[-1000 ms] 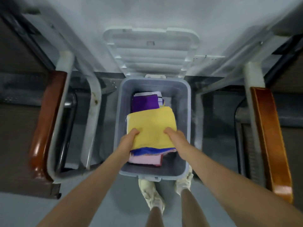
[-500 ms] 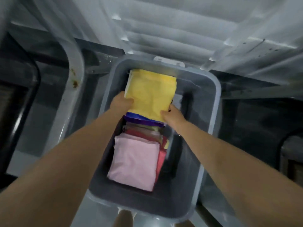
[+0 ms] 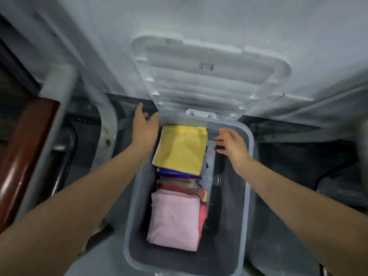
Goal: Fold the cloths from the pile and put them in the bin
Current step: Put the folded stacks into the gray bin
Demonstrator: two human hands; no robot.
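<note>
A grey plastic bin (image 3: 249, 176) stands on the floor below me. A folded yellow cloth (image 3: 181, 149) lies on top of a stack at the bin's far end, over blue and purple cloths. A folded pink cloth (image 3: 175, 218) lies on a second stack nearer to me. My left hand (image 3: 142, 124) hovers with relaxed fingers over the bin's far left corner, holding nothing. Just right of the yellow cloth, my right hand (image 3: 232, 145) is above the bin with its fingers spread and empty. Neither hand touches the cloth.
The bin's white lid (image 3: 209, 76) stands open behind it, against a white table's underside. A white metal table leg (image 3: 105, 124) is left of the bin. A brown wooden chair part (image 3: 22, 154) is at far left. Dark floor lies to the right.
Both hands have let go of the yellow cloth, which now rests on the far stack. The hands have lifted and moved apart, the left toward the bin's far left corner.
</note>
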